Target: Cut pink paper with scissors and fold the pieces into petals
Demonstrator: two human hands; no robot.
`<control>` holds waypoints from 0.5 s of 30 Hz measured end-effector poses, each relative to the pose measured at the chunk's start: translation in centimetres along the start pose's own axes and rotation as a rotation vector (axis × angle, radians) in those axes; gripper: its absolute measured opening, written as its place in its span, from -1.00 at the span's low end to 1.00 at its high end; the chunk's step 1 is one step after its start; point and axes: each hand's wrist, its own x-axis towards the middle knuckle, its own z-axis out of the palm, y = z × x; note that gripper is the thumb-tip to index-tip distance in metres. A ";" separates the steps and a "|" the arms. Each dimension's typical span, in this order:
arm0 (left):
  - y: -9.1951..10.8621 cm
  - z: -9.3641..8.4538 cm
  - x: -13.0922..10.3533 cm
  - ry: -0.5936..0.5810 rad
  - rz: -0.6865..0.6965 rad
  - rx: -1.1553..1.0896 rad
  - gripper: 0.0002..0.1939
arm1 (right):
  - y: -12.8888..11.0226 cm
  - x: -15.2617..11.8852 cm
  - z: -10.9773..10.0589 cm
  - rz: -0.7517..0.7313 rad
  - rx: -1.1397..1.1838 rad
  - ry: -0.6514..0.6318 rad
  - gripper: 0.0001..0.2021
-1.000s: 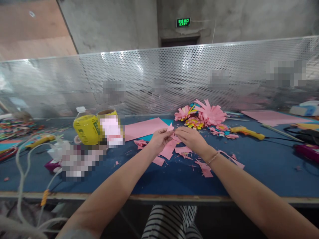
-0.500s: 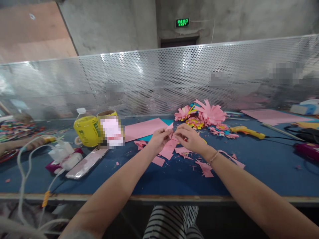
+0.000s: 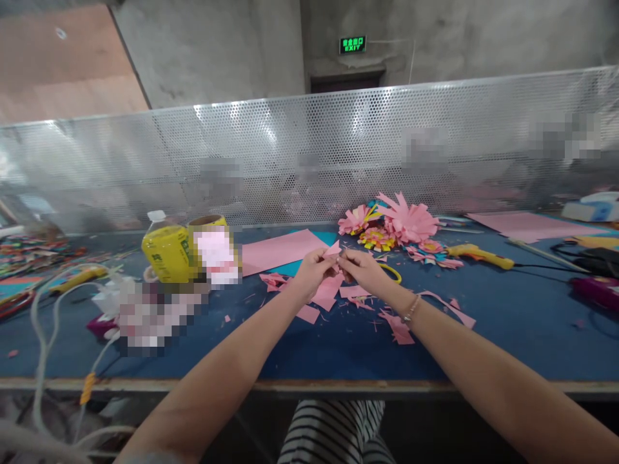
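My left hand (image 3: 312, 267) pinches a small folded piece of pink paper (image 3: 333, 250) above the middle of the blue table. From the other side, the fingers of my right hand (image 3: 360, 267) close on the same piece, almost touching the left fingertips. Under both hands lie pink paper cuttings (image 3: 325, 293) and thin shreds. A yellow loop (image 3: 391, 273) shows just behind my right hand; the rest of it is hidden. Fringed pink, yellow and blue paper flowers (image 3: 409, 222) are heaped beyond it.
Pink sheets (image 3: 285, 250) lie behind my left hand, over a blue one. On the left stand a yellow-labelled bottle (image 3: 167, 251), a tape roll and cables. A yellow glue gun (image 3: 481, 256) with a black cord lies right. A perforated metal screen (image 3: 300, 154) borders the back.
My right hand has come a little left and its fingers have closed in on the paper by my left hand. At the far left, another person's hand has gone from view.
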 end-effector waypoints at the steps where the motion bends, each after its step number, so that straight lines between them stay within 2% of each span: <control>1: 0.1 0.0 0.0 -0.003 -0.005 0.022 -0.82 | 0.1 0.0 0.0 0.021 0.057 -0.014 -0.74; 4: 0.2 0.0 0.0 -0.020 -0.026 0.050 -0.82 | 0.5 0.2 0.0 0.065 0.178 -0.040 -0.78; 9: 0.4 -0.1 -0.2 -0.086 -0.024 -0.016 -0.77 | 0.8 0.4 -0.1 0.051 0.232 -0.033 -0.81; 15: 0.5 -0.4 -0.1 -0.042 0.050 0.232 -0.70 | 0.4 0.3 -0.1 0.111 0.384 -0.047 -0.77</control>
